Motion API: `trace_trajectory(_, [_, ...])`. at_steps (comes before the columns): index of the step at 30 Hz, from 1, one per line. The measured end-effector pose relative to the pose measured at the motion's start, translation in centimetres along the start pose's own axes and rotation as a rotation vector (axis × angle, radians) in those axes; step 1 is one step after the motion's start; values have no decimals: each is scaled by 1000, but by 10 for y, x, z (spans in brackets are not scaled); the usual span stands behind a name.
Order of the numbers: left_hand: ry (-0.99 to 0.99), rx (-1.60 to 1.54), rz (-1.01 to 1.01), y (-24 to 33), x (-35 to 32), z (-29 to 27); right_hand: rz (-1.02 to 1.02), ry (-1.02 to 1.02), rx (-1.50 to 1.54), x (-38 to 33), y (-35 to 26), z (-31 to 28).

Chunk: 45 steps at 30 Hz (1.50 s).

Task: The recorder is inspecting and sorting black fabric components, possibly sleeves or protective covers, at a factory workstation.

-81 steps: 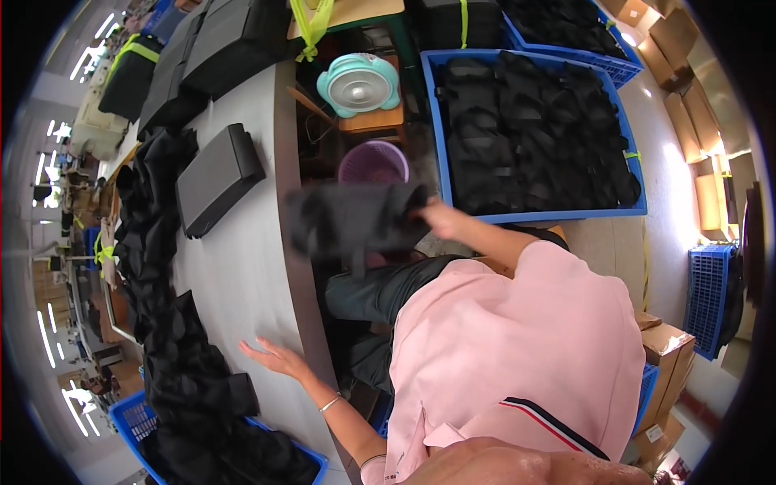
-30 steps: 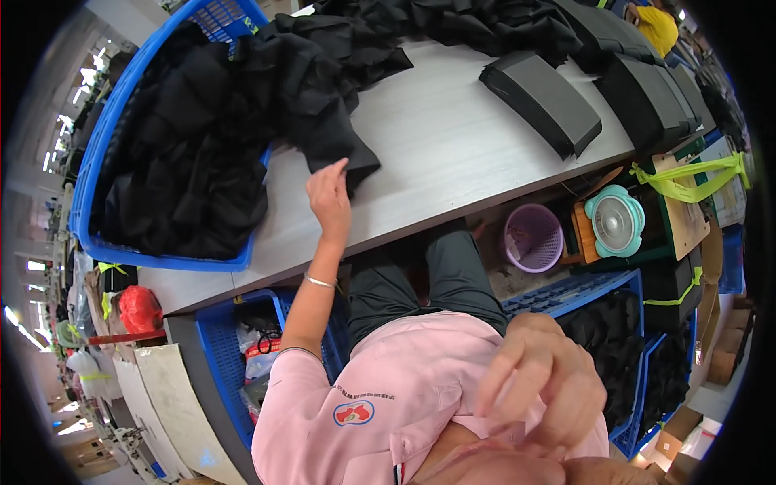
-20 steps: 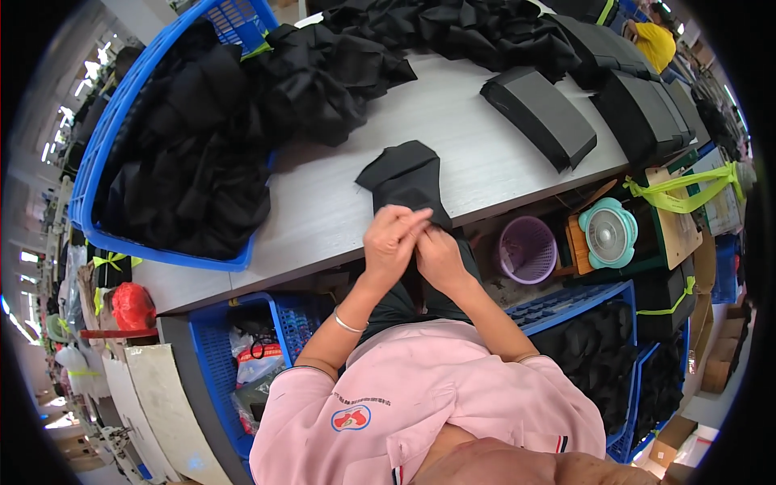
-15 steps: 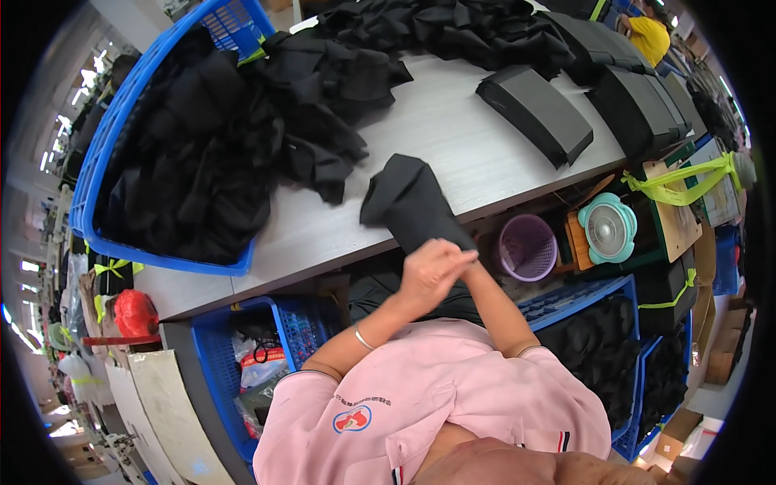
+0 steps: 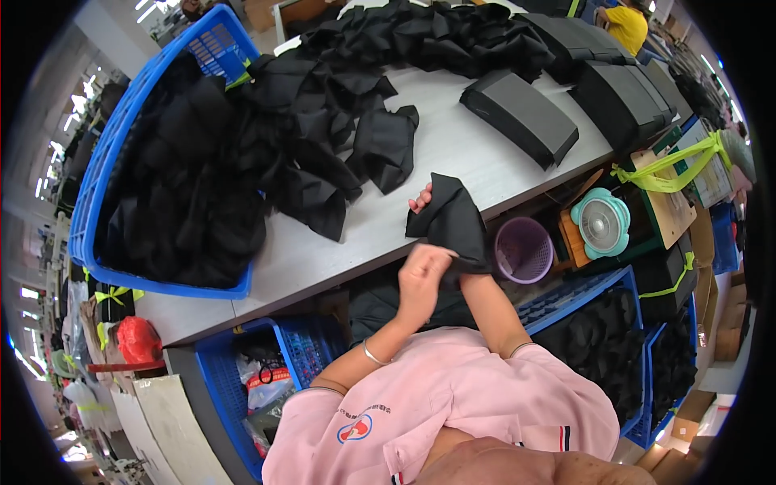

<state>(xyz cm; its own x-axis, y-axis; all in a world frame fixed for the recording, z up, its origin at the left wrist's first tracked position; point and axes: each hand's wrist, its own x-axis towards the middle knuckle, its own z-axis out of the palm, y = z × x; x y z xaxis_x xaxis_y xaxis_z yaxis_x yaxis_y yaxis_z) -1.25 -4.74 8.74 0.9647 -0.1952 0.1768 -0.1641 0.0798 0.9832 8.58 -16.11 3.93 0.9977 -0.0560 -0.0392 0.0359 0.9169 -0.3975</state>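
Observation:
A black cloth piece (image 5: 453, 222) covers most of my right hand (image 5: 420, 199) in front of the table edge. Only curled fingertips show, at the cloth's far left side, and they hold it; the rest of that hand is hidden. My left hand (image 5: 424, 271) is closed at the cloth's near edge, its fingertips pinched there and slightly blurred. Beyond my hands, a separate black cloth piece (image 5: 385, 145) lies at the right side of a loose heap of similar pieces (image 5: 311, 182).
A blue basket (image 5: 174, 271) full of black cloth stands on the left of the table (image 5: 339, 259). Flat black stacks (image 5: 525, 113) lie at the far right. Below the edge are a purple bin (image 5: 524, 250), a turquoise fan (image 5: 600, 222) and more blue baskets (image 5: 214, 364).
A black piece now lies beside the heap where bare tabletop showed before. The cloth over my right hand has shifted right and nearer, and fingertips show. My left hand remains at its near edge.

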Motion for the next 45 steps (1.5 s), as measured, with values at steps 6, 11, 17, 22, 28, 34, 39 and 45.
trace_trajectory(6, [303,-356,50,-59,106,-26,-320,133,-769,-34,53,15])
trace_trajectory(11, [333,-103,23,-89,161,-68,-110,-261,-1160,-94,19,20])
trace_trajectory(17, [397,-134,54,-59,170,-121,192,-64,-973,-150,-13,7])
trace_trajectory(22, [114,111,152,9,115,-69,-440,80,-1478,-139,-30,15])
trace_trajectory(28, [-259,239,274,48,33,0,-778,189,-1526,-101,-44,32])
trace_trajectory(34, [21,212,256,31,34,-22,175,84,-583,-125,-54,15])
trace_trajectory(39, [93,37,134,13,37,-41,364,11,-283,-145,-47,32])
trace_trajectory(45, [-127,-676,-707,-2,20,-57,152,-21,-691,-122,-71,43])
